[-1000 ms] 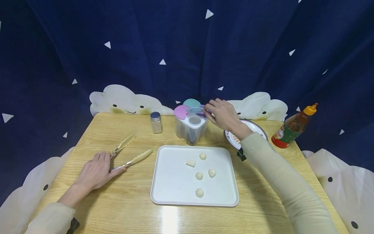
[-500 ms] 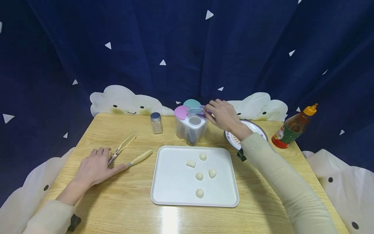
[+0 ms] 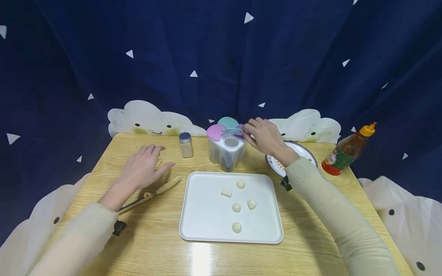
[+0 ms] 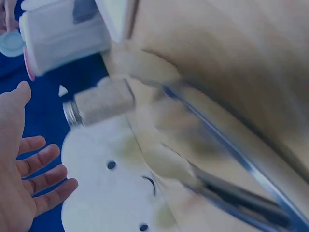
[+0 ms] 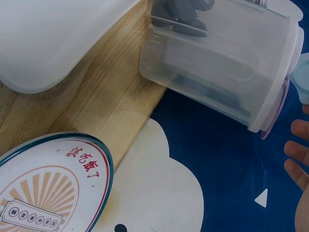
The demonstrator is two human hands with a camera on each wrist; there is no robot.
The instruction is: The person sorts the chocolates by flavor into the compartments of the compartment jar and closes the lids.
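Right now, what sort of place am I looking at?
Probably a staged tabletop food-prep set: a wooden table against a dark blue star curtain, with a white tray, tongs and a sauce bottle.

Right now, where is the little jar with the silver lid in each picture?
Head view: the jar stands at the back of the table, left of the clear tub.
Left wrist view: the jar lies sideways-looking, upper left, blurred.
Right wrist view: not in it.
Shared landmark: the clear tub, also upper right in the right wrist view.
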